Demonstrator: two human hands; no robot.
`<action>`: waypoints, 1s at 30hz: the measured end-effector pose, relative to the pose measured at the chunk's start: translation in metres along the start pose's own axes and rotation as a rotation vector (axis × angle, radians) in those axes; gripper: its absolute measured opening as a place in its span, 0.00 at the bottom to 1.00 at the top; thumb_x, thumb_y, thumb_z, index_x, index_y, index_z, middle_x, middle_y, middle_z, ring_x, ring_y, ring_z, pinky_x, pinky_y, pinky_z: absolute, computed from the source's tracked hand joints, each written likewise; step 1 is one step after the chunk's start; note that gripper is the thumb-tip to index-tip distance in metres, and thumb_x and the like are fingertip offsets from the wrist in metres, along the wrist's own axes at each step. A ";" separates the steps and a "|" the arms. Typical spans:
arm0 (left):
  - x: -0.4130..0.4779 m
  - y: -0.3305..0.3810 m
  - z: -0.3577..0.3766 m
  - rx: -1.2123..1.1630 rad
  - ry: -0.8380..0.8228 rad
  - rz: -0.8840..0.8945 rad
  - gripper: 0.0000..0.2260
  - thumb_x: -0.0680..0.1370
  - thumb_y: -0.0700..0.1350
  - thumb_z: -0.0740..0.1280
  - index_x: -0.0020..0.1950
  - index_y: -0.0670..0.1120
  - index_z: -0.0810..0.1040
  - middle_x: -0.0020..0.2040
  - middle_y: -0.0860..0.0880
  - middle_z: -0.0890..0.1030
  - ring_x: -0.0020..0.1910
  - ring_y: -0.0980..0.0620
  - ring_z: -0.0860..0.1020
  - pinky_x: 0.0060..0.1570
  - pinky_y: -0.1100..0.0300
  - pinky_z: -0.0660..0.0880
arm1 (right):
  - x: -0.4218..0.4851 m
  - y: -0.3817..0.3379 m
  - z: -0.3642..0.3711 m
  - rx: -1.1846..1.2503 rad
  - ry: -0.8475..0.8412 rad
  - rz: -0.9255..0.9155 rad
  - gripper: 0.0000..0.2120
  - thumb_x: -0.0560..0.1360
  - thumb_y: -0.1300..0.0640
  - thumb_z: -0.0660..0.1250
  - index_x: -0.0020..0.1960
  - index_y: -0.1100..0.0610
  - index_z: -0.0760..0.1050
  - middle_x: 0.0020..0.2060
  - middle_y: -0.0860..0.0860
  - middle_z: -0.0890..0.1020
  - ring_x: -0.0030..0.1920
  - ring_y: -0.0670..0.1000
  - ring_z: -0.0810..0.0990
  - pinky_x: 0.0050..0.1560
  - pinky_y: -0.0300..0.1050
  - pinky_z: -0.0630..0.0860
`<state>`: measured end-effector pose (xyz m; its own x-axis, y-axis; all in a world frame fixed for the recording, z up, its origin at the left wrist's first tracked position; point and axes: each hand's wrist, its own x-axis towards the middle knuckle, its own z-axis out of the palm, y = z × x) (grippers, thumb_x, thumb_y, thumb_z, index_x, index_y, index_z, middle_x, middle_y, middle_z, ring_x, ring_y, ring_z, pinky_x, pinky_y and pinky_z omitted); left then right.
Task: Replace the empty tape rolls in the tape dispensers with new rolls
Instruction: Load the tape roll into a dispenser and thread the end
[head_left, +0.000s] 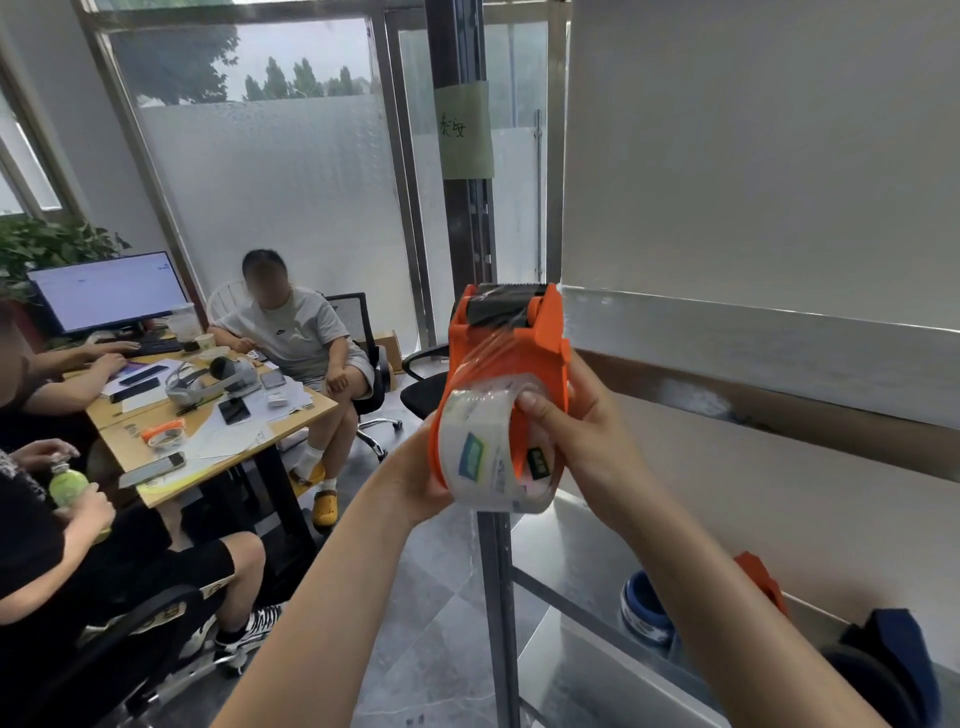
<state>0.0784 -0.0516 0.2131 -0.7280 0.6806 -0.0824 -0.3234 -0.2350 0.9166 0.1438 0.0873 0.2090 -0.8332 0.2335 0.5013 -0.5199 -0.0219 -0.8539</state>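
Head view: at frame centre a full clear tape roll (483, 452) sits in the orange dispenser (506, 338), its film drawn up to the roller. The left hand (421, 478) grips the dispenser from lower left. The right hand (587, 431) clasps its right side, thumb on the roll. This one looks nearly finished; the blue dispenser (647, 608), lower right, likely waits.

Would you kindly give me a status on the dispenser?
Left hand, right hand hold orange tape dispenser. Clear tape roll seated inside. Nothing blocking.
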 end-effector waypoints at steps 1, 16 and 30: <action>0.000 0.003 0.000 -0.047 -0.046 0.002 0.10 0.71 0.46 0.69 0.34 0.40 0.83 0.32 0.45 0.81 0.31 0.51 0.81 0.28 0.64 0.77 | 0.002 -0.001 -0.001 -0.034 0.039 -0.032 0.17 0.73 0.59 0.71 0.58 0.43 0.77 0.53 0.53 0.83 0.56 0.55 0.82 0.60 0.56 0.77; 0.001 -0.001 -0.031 0.234 -0.048 0.166 0.25 0.69 0.42 0.73 0.65 0.51 0.74 0.53 0.39 0.82 0.49 0.42 0.82 0.41 0.49 0.79 | 0.003 0.009 -0.002 -0.635 0.237 -0.152 0.18 0.76 0.56 0.68 0.62 0.42 0.72 0.51 0.42 0.80 0.53 0.44 0.78 0.56 0.45 0.76; 0.011 -0.033 -0.072 0.233 0.022 -0.013 0.24 0.69 0.47 0.72 0.65 0.49 0.74 0.56 0.40 0.81 0.52 0.37 0.81 0.50 0.40 0.78 | -0.011 0.019 -0.026 -0.341 -0.165 0.269 0.26 0.75 0.54 0.70 0.62 0.27 0.68 0.57 0.34 0.79 0.60 0.40 0.77 0.50 0.38 0.79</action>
<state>0.0374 -0.0868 0.1540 -0.7385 0.6667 -0.1006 -0.1862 -0.0582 0.9808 0.1481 0.1094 0.1837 -0.9631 0.1051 0.2479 -0.2129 0.2665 -0.9400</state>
